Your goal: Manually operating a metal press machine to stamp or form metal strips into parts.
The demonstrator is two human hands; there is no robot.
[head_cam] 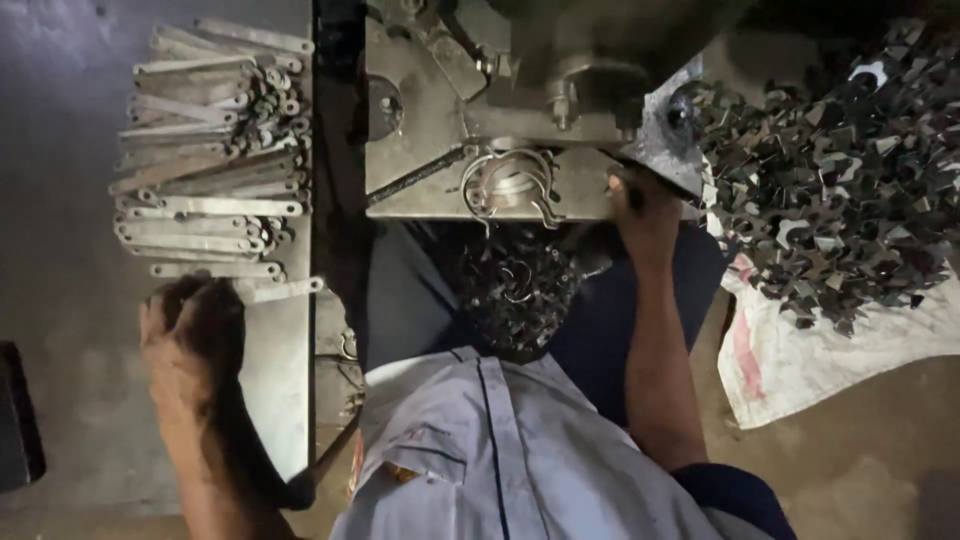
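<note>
- Left hand (pixel 192 325): clenched around the near end of a flat metal strip (pixel 283 290); the strip pokes out to the right of the fist, lying on a grey steel plate (pixel 275 390).
- Just beyond the fist, on the same plate: a stack of flat strips (pixel 210 150) with ring ends, laid side by side.
- Right hand (pixel 645 215): up at the front edge of the press machine (pixel 520 110), by its right corner. Fingers curl toward the base; looks like they touch it, but the spot is dark, so I can't tell whether it grips anything.
- Bent round clamp piece (pixel 510 183) sits on the machine base, left of the right hand.
- Pile of small dark stamped parts (pixel 515 290) in the lap, below the machine edge.
- Far right: big heap of shiny metal offcuts (pixel 840 170) on a white cloth sack (pixel 800 360), well apart from both hands.
- Pale blue shirt (pixel 500 450) at bottom centre.
</note>
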